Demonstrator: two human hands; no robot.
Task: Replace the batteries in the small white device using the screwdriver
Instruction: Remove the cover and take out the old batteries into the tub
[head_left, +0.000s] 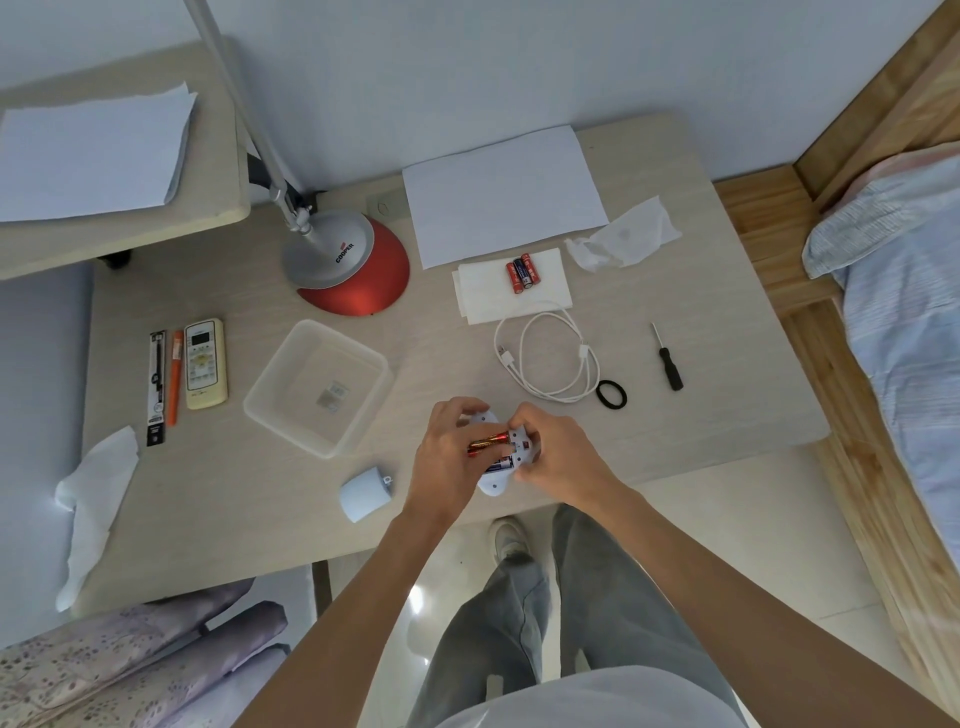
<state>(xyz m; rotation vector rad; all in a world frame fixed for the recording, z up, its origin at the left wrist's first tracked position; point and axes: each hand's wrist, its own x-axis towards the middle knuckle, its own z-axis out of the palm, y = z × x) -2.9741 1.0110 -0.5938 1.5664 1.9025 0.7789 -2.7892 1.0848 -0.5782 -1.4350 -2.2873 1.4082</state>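
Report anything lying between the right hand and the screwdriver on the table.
Only the black hair tie lies flat roughly between the right hand, gripping the white device, and the screwdriver; the white cable sits just beside that path.

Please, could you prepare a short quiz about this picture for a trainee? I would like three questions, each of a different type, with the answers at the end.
1. True or false: the screwdriver lies on the table, to the right of the white cable, and no hand touches it.
2. Multiple choice: how many batteries lie on the folded tissue? A) two B) three C) five
3. Short answer: what do the left hand and the right hand hold together?

Key: 1 true; 2 B; 3 the small white device, with its battery compartment open.
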